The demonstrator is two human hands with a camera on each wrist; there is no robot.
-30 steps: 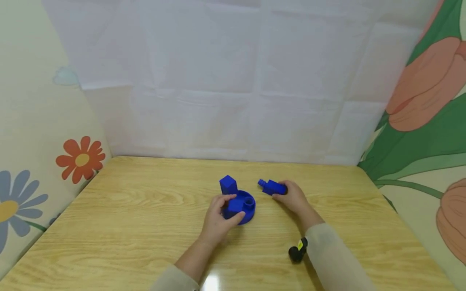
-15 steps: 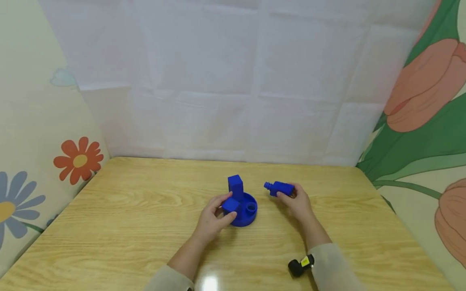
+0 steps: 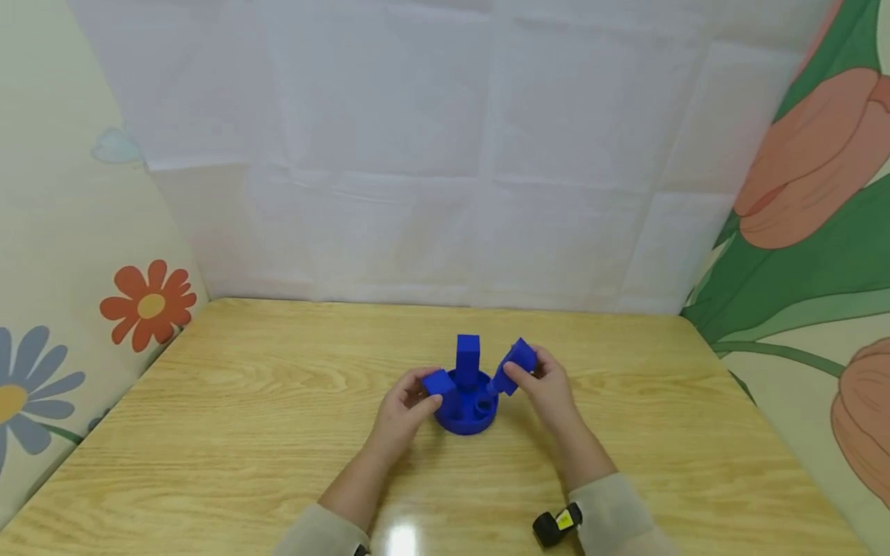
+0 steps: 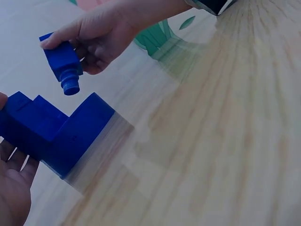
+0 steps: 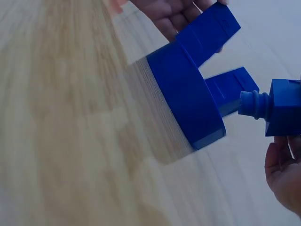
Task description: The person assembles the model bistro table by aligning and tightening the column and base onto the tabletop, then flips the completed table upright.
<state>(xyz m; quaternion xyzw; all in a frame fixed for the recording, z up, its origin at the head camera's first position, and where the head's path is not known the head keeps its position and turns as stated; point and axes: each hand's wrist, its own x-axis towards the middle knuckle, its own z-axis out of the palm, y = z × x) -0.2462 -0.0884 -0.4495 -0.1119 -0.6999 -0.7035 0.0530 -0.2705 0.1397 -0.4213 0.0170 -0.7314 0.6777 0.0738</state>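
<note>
Pinching blue ridge-necked block [image 4: 62, 59] near round base [image 3: 464, 426]

Left hand [image 3: 403, 409]: pinching, left thumb [image 3: 429, 406] on the near side, fingers opposite; their exact curl is hard to judge, cropped by the left wrist view.
Right hand [image 3: 554, 390]: gripping, right thumb [image 3: 521, 375] pointing toward the left.
Left forearm [image 3: 352, 488]: angled forward and right.
Right forearm [image 3: 582, 454]: angled forward and left.
Sleeves [image 3: 612, 513]: pale, ending short of both hands.
</note>
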